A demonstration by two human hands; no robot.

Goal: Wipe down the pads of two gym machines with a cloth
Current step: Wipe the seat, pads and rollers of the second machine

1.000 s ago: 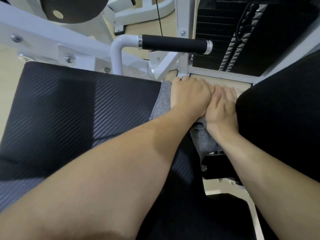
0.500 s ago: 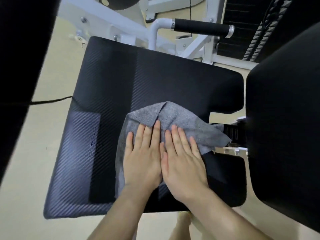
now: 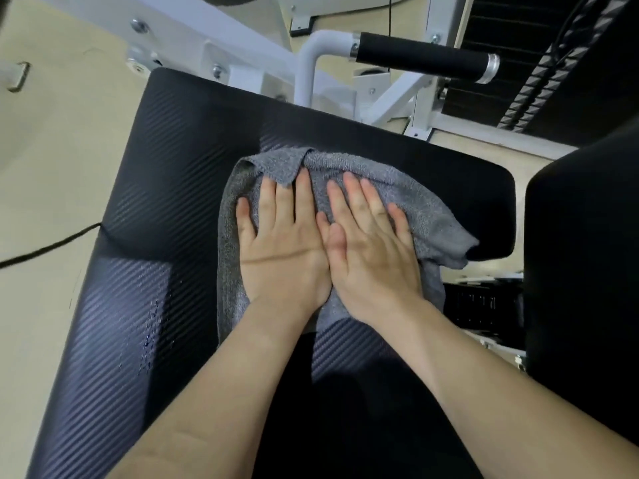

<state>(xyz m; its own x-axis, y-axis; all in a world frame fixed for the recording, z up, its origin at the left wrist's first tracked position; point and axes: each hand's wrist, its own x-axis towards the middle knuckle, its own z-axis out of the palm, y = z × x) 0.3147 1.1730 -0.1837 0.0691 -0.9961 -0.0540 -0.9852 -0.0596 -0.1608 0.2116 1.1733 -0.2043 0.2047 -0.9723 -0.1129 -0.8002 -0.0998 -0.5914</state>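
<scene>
A grey cloth (image 3: 415, 205) lies spread on the black ribbed seat pad (image 3: 166, 188) of a gym machine. My left hand (image 3: 281, 243) and my right hand (image 3: 370, 247) press flat on the cloth side by side, fingers stretched out and pointing away from me. The cloth's right corner hangs over the pad's right notch. A few wet drops show on the pad near its left front. A second black pad (image 3: 584, 271), upright, stands at the right edge.
A white frame with a black foam-grip handle (image 3: 422, 57) rises behind the seat. The black weight stack (image 3: 539, 63) stands at the back right. Beige floor lies to the left, with a black cable (image 3: 45, 250) across it.
Both hands slid the cloth away from me toward the pad's far edge, after pulling it back from the far right corner earlier. The camera has moved closer.
</scene>
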